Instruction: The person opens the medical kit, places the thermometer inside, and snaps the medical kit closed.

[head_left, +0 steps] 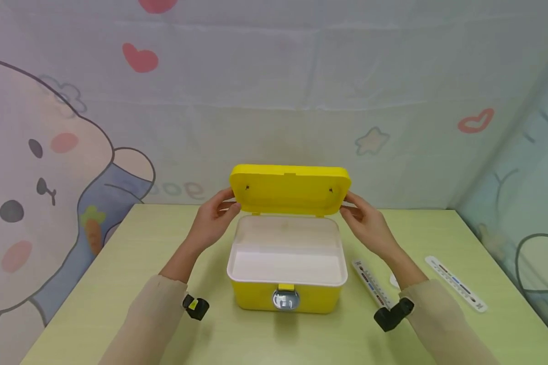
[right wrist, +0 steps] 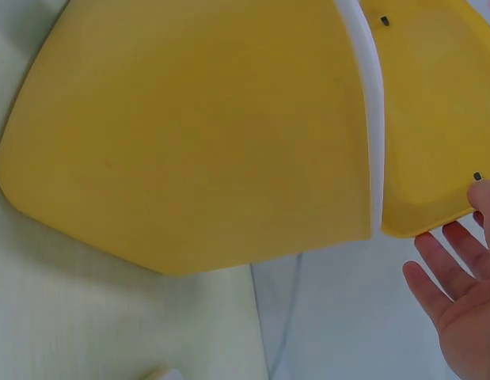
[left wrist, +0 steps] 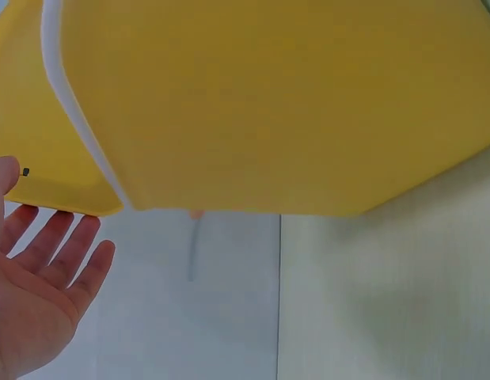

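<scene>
A yellow storage box (head_left: pixel 286 299) with a silver latch (head_left: pixel 285 299) stands on the table, its lid (head_left: pixel 289 190) raised upright at the back. Inside it sits a white tray (head_left: pixel 287 266) with nothing visible in it. My left hand (head_left: pixel 215 217) holds the lid's left edge, thumb on the inner face and fingers behind. On the opposite edge, my right hand (head_left: pixel 367 223) grips the lid the same way. Both wrist views show fingertips at the lid's rim, with the box's yellow side wall (left wrist: pixel 252 103) filling much of the picture.
Right of the box lies a white printed strip (head_left: pixel 373 284), partly covered by the wrist camera. Another such strip (head_left: pixel 456 283) lies farther right. A small white piece (head_left: pixel 394 280) peeks out beside the right forearm. Behind the table (head_left: pixel 178 223) hangs a printed cloth (head_left: pixel 274 76).
</scene>
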`<state>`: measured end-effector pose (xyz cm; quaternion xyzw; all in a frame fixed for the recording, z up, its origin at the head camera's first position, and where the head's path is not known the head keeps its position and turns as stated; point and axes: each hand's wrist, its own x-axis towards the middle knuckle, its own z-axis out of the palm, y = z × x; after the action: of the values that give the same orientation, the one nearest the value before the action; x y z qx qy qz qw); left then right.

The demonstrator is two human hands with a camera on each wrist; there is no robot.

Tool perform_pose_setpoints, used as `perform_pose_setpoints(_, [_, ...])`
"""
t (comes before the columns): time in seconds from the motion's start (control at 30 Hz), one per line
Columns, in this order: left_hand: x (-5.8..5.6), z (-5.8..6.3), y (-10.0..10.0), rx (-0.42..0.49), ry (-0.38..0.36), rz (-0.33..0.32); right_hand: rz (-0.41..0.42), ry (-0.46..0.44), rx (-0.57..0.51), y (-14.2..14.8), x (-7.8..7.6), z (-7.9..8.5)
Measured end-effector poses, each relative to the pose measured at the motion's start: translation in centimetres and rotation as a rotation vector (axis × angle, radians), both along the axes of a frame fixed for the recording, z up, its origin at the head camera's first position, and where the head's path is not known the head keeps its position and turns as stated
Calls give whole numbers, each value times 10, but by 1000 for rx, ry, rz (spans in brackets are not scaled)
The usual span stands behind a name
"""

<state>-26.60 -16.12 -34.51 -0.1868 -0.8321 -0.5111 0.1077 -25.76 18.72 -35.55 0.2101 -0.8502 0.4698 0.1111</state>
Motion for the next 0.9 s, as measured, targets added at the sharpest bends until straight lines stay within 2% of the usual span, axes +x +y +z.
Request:
perform_pose_setpoints(0.17, [-14,-4,-3,-36,-2,25,-10,11,28,-2,-8,1])
perform_pose_setpoints(0.33, [-19,-5,-2,-70,-24,72,-43,12,57,-4,-16,2])
perform_pose_setpoints(0.6, [-31,-6,4,-106,-4,133,-115,-12,102,-6,-29,4])
perform_pose_setpoints(0.9, [-37,-6,9,-109,-24,154,-137,-44,137,-5,-36,7])
